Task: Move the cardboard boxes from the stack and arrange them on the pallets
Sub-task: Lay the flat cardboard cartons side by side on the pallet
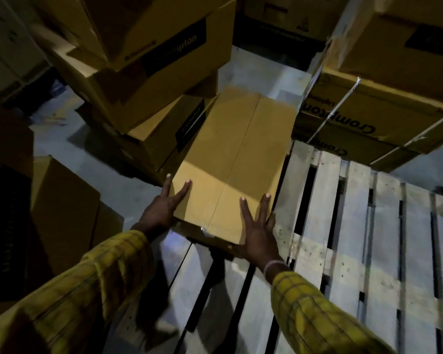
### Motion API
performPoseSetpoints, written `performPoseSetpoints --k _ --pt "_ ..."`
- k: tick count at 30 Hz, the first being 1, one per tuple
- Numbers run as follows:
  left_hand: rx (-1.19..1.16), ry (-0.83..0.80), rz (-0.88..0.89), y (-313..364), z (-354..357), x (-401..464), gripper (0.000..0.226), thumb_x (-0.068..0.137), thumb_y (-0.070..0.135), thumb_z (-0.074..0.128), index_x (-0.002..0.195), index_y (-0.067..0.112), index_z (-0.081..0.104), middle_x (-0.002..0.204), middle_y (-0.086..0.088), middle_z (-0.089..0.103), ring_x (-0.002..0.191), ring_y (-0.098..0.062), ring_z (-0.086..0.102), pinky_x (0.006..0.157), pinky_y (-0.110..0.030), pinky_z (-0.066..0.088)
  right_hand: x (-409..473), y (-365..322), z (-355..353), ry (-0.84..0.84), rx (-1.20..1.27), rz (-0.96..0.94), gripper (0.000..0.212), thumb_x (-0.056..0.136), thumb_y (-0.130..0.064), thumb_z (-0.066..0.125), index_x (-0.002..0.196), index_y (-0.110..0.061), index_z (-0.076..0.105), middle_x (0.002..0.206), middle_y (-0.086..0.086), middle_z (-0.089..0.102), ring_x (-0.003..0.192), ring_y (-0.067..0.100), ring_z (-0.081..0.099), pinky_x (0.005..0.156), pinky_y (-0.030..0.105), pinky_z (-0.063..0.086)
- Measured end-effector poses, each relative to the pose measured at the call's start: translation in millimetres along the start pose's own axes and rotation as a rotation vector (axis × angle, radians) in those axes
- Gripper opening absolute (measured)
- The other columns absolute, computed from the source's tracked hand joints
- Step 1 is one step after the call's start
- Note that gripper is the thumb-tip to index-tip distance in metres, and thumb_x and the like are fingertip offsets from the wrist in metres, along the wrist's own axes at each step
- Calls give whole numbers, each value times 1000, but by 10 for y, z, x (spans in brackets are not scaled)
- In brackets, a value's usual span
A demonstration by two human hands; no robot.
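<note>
A leaning stack of boxes is seen at upper left. The left hand is laid w/ straight, spread fingers on the near-left corner of the cardboard box — nothing is gripped. The right hand is pressed flat on the near-right corner. The box is set betw. stack and pallet, its near end over the slats — strapped boxes are seen at upper right.

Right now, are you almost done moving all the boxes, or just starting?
Just starting, it seems. The wooden pallet shows bare slats with no box fully set on it. In hand: the left hand and right hand press straight fingers on one plain box at the pallet's edge. Left: the leaning stack still holds several boxes.
</note>
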State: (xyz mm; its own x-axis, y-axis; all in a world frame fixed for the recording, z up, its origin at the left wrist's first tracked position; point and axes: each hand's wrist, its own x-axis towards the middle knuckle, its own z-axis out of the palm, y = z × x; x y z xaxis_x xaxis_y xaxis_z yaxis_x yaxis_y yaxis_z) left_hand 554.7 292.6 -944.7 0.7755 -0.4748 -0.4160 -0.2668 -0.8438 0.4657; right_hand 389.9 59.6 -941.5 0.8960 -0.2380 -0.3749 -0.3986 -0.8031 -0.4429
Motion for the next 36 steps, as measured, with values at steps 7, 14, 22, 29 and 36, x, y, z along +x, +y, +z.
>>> performPoseSetpoints --k 7,14,22,29,36 --pt "152 -29 73 107 -123 413 135 74 -2 85 159 48 -8 163 -15 -34 136 -47 46 96 -46 56 416 83 -105 30 -63 49 134 77 -43 89 161 -44 -15 156 9 -51 151 59 -12 114 59 35" --pt "388 -33 157 148 -70 431 125 84 42 80 157 42 -22 160 -11 -42 151 -49 -19 120 -63 21 471 128 8 100 -195 45 143 67 -66 86 163 -34 -16 158 25 -43 143 60 -33 123 68 3" --pt "504 -95 75 273 -103 388 127 78 69 71 157 39 -24 161 -15 -37 148 -46 -30 120 -69 4 494 44 -72 -9 -252 104 150 65 -79 78 159 -30 -28 152 31 -47 139 62 -37 119 73 -6" --pt "487 8 137 675 -611 -602 102 95 49 61 161 30 -15 166 -19 -24 151 -44 -23 123 -58 -5 -134 -737 -689 -45 -77 -3 134 76 -75 74 161 -34 -22 165 15 -35 152 49 -25 122 67 11" --pt "273 165 49 1148 -1697 -2170 107 90 25 69 163 25 -8 168 -15 -20 152 -42 -23 124 -60 -2 -1005 -2043 -1491 77 28 -341 117 87 -68 67 164 -31 -13 171 6 -25 156 39 -23 123 65 10"
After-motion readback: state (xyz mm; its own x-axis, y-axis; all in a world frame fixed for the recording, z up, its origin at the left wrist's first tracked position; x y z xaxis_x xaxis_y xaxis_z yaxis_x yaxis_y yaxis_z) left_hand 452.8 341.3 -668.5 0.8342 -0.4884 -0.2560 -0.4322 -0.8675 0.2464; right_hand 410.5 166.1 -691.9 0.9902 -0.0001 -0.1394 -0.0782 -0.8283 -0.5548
